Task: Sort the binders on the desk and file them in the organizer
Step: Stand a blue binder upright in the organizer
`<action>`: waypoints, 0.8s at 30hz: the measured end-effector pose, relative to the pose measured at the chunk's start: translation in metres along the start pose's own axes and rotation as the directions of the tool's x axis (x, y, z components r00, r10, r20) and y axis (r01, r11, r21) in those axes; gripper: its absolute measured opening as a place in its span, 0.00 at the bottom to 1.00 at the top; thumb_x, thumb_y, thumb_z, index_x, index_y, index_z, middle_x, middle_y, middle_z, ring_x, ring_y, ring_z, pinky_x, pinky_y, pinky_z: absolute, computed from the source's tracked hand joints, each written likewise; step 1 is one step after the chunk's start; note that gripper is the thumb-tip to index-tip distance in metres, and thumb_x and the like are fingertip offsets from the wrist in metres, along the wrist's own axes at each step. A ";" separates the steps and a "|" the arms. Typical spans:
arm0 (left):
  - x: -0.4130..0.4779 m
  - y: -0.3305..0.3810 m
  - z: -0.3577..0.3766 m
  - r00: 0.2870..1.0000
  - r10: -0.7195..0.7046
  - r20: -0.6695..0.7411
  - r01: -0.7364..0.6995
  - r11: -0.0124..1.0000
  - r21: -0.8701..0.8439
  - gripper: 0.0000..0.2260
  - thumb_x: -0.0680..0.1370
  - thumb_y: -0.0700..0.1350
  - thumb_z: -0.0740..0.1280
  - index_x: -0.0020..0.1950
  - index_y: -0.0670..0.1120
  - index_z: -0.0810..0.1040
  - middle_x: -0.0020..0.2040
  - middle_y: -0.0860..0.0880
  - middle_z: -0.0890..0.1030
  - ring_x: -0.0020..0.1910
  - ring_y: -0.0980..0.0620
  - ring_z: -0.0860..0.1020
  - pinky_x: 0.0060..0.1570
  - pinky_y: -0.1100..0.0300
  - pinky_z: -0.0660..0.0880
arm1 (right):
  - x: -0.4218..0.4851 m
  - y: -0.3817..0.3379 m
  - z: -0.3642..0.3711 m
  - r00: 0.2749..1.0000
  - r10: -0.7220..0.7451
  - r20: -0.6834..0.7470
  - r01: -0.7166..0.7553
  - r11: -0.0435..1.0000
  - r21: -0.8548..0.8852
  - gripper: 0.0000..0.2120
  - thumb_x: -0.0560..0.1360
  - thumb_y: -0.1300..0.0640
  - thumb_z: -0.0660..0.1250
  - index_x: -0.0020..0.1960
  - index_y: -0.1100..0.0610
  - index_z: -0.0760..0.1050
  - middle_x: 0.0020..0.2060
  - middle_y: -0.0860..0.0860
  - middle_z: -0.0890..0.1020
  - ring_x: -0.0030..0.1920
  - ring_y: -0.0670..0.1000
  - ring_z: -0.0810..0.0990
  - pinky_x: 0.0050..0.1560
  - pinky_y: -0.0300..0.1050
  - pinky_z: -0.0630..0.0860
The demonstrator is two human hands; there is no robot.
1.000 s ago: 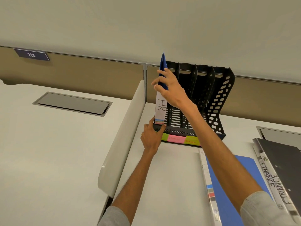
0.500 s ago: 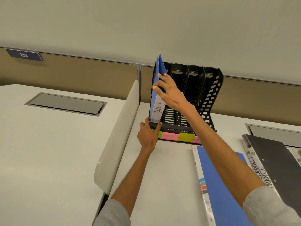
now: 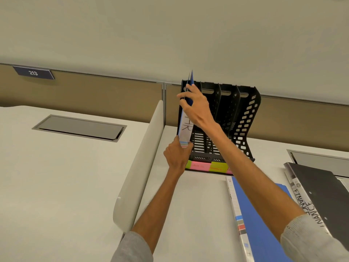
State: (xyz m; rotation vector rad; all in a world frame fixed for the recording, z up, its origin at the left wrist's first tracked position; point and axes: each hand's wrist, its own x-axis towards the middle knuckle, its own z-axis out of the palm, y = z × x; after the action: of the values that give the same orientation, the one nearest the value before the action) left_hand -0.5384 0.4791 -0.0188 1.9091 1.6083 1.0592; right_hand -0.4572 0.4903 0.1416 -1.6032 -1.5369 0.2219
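While not yet seated in the organizer [image 3: 245,118], judged an early stage of the task: one binder going in, two left to file. Held nearly upright at the far-left slot, HR binder [image 3: 186,129], spine facing the near side, lower end at or just above the slot's front lip; cannot tell which. Pinched at the lower end of the spine by the left hand [image 3: 177,156], thumb on one side and curled fingers on the other. Grasped high up by the right hand [image 3: 196,108], fingers wrapped over the blue cover's upper edge. Nothing seen in the other slots to the right. Left on the table [image 3: 198,205], near right: blue binder [image 3: 260,214] lying flat, partly under the right forearm, and just beside it, further right, black binder [image 3: 321,191] marked FINANCE. Stuck along the organizer's near base, coloured labels [image 3: 207,166], presumably naming the slots.
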 end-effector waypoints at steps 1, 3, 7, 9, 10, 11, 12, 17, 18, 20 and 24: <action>0.002 -0.001 0.000 1.000 0.009 0.005 -0.009 1.000 0.018 0.24 0.74 0.59 0.68 0.64 0.45 0.75 0.58 0.45 0.83 0.47 0.42 0.83 0.47 0.53 0.78 | 0.003 0.000 -0.002 1.000 0.014 0.023 -0.014 1.000 -0.011 0.13 0.79 0.54 0.62 0.61 0.52 0.80 0.75 0.54 0.67 0.78 0.52 0.55 0.76 0.52 0.52; 0.003 -0.004 0.002 1.000 0.024 0.019 -0.025 0.999 0.048 0.24 0.74 0.60 0.68 0.63 0.44 0.76 0.57 0.45 0.83 0.45 0.43 0.83 0.47 0.53 0.77 | 0.005 0.001 -0.004 0.997 0.026 0.067 -0.023 0.999 -0.043 0.14 0.80 0.52 0.61 0.63 0.51 0.78 0.75 0.52 0.65 0.79 0.51 0.53 0.76 0.54 0.52; 0.006 -0.011 0.005 0.999 0.025 0.037 -0.029 0.993 0.115 0.24 0.75 0.60 0.67 0.61 0.43 0.76 0.57 0.44 0.83 0.45 0.43 0.83 0.44 0.55 0.77 | 0.007 0.002 0.003 0.984 0.029 0.178 -0.010 0.994 -0.109 0.18 0.80 0.52 0.60 0.69 0.50 0.73 0.77 0.51 0.61 0.79 0.50 0.49 0.76 0.58 0.51; 0.007 -0.014 0.004 0.999 0.025 0.036 -0.029 0.993 0.115 0.24 0.74 0.60 0.68 0.61 0.43 0.76 0.58 0.44 0.82 0.46 0.43 0.82 0.44 0.55 0.77 | 0.009 0.004 0.006 0.981 0.023 0.192 -0.004 0.995 -0.099 0.19 0.81 0.52 0.59 0.71 0.50 0.71 0.78 0.52 0.59 0.79 0.50 0.48 0.76 0.59 0.50; 0.008 -0.015 0.002 0.999 0.021 0.038 -0.025 0.994 0.104 0.24 0.74 0.59 0.68 0.62 0.43 0.75 0.58 0.44 0.82 0.47 0.43 0.82 0.45 0.55 0.78 | 0.009 0.005 0.006 0.980 0.029 0.195 -0.010 0.995 -0.096 0.19 0.81 0.52 0.58 0.72 0.49 0.70 0.78 0.51 0.59 0.79 0.50 0.47 0.76 0.60 0.50; 0.009 -0.016 0.001 0.999 0.018 0.044 -0.022 0.996 0.092 0.24 0.75 0.59 0.68 0.62 0.43 0.75 0.59 0.44 0.82 0.47 0.43 0.82 0.46 0.54 0.78 | 0.009 0.008 0.007 0.979 0.039 0.201 -0.019 0.995 -0.100 0.20 0.81 0.52 0.58 0.72 0.49 0.69 0.78 0.51 0.58 0.79 0.51 0.47 0.75 0.61 0.50; 0.009 -0.018 0.001 0.999 0.012 0.052 -0.016 0.997 0.080 0.24 0.75 0.59 0.68 0.63 0.44 0.74 0.60 0.45 0.81 0.48 0.43 0.82 0.47 0.54 0.79 | 0.008 0.010 0.008 0.977 0.049 0.209 -0.027 0.994 -0.109 0.20 0.81 0.52 0.58 0.73 0.49 0.68 0.78 0.51 0.58 0.79 0.51 0.46 0.75 0.62 0.50; 0.008 -0.025 0.000 0.997 0.005 0.076 -0.006 1.000 0.015 0.26 0.76 0.59 0.67 0.68 0.45 0.72 0.63 0.45 0.80 0.51 0.45 0.82 0.50 0.54 0.80 | 0.011 0.013 0.010 0.970 0.051 0.239 -0.019 0.991 -0.133 0.19 0.82 0.49 0.57 0.73 0.48 0.68 0.79 0.52 0.56 0.79 0.51 0.45 0.75 0.62 0.50; 0.007 -0.028 -0.001 0.997 0.009 0.077 -0.008 1.000 -0.010 0.27 0.76 0.60 0.67 0.69 0.46 0.71 0.64 0.46 0.79 0.53 0.45 0.81 0.51 0.54 0.80 | 0.012 0.013 0.010 0.967 0.052 0.250 -0.017 0.990 -0.143 0.20 0.82 0.47 0.56 0.73 0.47 0.67 0.79 0.52 0.55 0.79 0.52 0.44 0.76 0.61 0.50; 0.004 -0.035 -0.002 0.996 -0.005 0.094 0.013 0.996 -0.089 0.29 0.75 0.61 0.67 0.71 0.47 0.69 0.66 0.46 0.77 0.59 0.46 0.79 0.57 0.51 0.79 | 0.013 0.012 0.009 0.960 0.069 0.271 -0.029 0.988 -0.150 0.23 0.82 0.42 0.54 0.75 0.46 0.65 0.79 0.52 0.51 0.79 0.52 0.42 0.76 0.62 0.49; -0.002 -0.044 -0.002 0.990 -0.087 0.115 0.104 0.983 -0.152 0.36 0.72 0.65 0.69 0.72 0.45 0.67 0.55 0.46 0.84 0.52 0.48 0.82 0.55 0.52 0.79 | 0.011 0.010 0.011 0.961 0.087 0.262 -0.057 0.991 -0.121 0.24 0.81 0.40 0.54 0.75 0.45 0.64 0.80 0.52 0.48 0.79 0.53 0.39 0.76 0.62 0.47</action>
State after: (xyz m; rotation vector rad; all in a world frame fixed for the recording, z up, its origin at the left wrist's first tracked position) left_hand -0.5678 0.4871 -0.0507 1.7373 1.4942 0.9953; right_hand -0.4553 0.5068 0.1333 -1.7766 -1.7212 0.4130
